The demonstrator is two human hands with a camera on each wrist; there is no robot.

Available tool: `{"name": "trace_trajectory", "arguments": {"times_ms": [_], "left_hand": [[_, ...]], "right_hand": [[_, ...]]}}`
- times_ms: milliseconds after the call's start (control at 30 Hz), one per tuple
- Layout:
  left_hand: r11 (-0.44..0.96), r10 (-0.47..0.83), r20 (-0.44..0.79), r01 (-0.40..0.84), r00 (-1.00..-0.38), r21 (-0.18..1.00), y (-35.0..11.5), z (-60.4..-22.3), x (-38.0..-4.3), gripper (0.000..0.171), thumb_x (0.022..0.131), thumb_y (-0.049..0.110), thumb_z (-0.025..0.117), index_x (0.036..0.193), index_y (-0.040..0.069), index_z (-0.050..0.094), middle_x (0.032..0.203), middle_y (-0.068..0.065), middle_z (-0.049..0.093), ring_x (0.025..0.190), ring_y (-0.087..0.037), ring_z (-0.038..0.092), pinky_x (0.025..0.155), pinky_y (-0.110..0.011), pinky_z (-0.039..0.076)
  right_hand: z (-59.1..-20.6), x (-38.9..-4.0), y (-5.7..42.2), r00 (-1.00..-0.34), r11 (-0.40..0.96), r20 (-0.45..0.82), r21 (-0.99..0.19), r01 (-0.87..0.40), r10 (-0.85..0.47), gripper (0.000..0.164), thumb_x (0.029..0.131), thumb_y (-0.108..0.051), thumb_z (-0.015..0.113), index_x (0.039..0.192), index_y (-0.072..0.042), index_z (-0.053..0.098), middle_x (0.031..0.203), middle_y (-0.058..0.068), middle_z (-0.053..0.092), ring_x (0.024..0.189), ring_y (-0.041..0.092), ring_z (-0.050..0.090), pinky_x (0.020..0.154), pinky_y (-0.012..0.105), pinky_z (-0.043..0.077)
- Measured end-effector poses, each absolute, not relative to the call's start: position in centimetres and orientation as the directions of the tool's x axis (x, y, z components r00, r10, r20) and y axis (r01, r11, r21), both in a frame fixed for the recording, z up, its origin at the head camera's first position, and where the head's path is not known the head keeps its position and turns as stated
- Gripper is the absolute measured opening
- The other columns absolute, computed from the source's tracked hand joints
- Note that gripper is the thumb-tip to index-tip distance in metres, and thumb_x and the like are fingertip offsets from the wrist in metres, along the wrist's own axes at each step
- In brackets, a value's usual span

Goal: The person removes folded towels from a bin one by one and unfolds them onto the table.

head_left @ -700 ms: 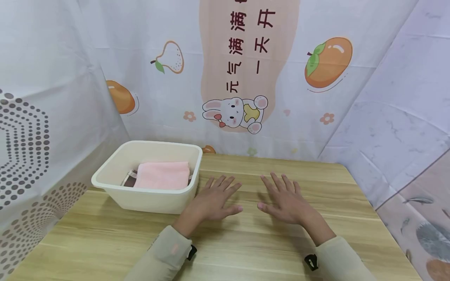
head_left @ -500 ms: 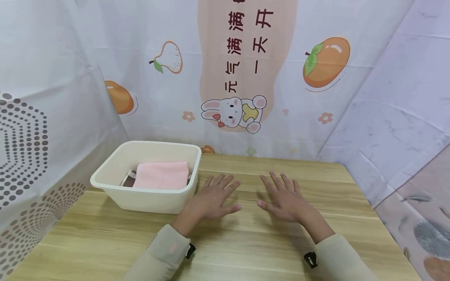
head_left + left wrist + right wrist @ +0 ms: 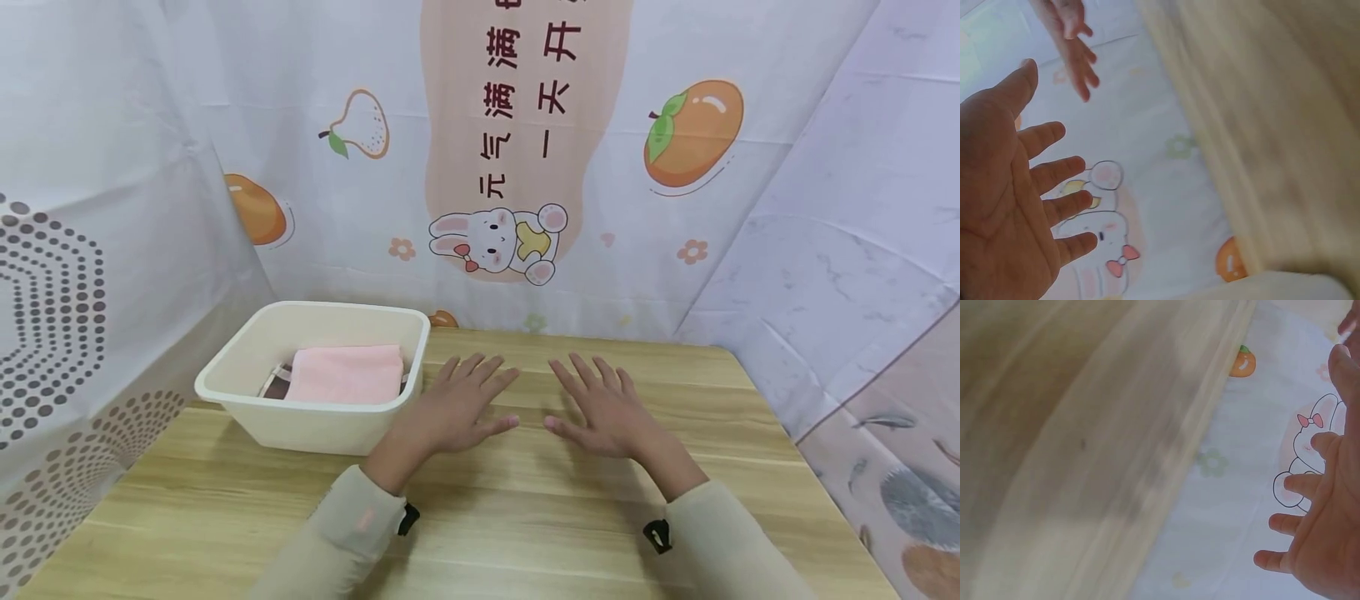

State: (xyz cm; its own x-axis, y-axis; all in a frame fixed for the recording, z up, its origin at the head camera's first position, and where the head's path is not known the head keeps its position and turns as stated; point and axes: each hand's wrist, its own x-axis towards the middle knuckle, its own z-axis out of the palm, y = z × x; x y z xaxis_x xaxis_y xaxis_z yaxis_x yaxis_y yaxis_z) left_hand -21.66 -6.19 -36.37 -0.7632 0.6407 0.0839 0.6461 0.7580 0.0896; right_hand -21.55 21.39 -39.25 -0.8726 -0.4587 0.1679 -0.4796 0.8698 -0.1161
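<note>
My left hand (image 3: 453, 408) hovers palm down over the wooden table, fingers spread, just right of a cream plastic basin (image 3: 315, 429). Across from it my right hand (image 3: 600, 408) hangs the same way, thumb toward the left hand. Neither hand holds anything. Inside the basin lies a folded pink cloth (image 3: 347, 375), with something dark and white-edged (image 3: 277, 383) partly hidden beneath it. The left wrist view shows the left palm (image 3: 1004, 206) bare with fingers extended, and the right wrist view shows the right palm (image 3: 1335, 531) likewise bare.
The wood-grain table (image 3: 510, 533) fills the foreground. A white printed curtain (image 3: 360, 208) with fruit and a rabbit rises behind its far edge. More fabric hangs close on the left (image 3: 127, 250) and on the right (image 3: 840, 250).
Both hands have risen a little in the head view, away from the body, and the right has shifted slightly left, narrowing the gap. The basin and cloth stay put.
</note>
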Motion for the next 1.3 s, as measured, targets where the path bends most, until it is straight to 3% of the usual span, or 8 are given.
{"name": "trace_trajectory", "arguments": {"times_ms": [600,833,1300], "left_hand": [[0.796,0.557,0.246,0.595,-0.793,0.116,-11.1,-32.4,-22.0,0.068,0.102,0.054,0.055,0.159,0.021,0.037,0.160,-0.009,0.039,0.151,-0.032,0.030,0.121,-0.060,0.021],[0.826,0.504,0.235,0.543,-0.831,0.149,-14.0,-32.1,-22.1,0.072,0.101,0.054,0.057,0.160,0.017,0.036,0.162,-0.014,0.036,0.150,-0.042,0.027,0.120,-0.064,0.019],[0.866,0.415,0.240,0.461,-0.878,0.191,-20.8,-31.3,-22.2,0.071,0.105,0.050,0.051,0.160,0.010,0.032,0.161,-0.022,0.033,0.148,-0.047,0.026,0.115,-0.068,0.020]], "right_hand": [[-36.0,-24.2,18.3,-0.840,0.843,0.150,-0.059,-0.535,-0.522,0.090,0.094,-0.065,0.059,0.165,-0.024,0.022,0.167,0.015,0.023,0.148,0.052,0.022,0.114,0.073,0.020],[-34.5,-25.1,16.8,-0.833,0.836,0.114,-0.027,-0.548,-0.542,0.088,0.097,-0.064,0.056,0.165,-0.025,0.018,0.168,0.016,0.022,0.149,0.051,0.020,0.115,0.073,0.019],[-31.9,-26.5,12.9,-0.792,0.796,0.088,0.017,-0.605,-0.604,0.084,0.100,-0.066,0.048,0.166,-0.026,0.015,0.169,0.014,0.021,0.151,0.048,0.019,0.118,0.069,0.016]]}}
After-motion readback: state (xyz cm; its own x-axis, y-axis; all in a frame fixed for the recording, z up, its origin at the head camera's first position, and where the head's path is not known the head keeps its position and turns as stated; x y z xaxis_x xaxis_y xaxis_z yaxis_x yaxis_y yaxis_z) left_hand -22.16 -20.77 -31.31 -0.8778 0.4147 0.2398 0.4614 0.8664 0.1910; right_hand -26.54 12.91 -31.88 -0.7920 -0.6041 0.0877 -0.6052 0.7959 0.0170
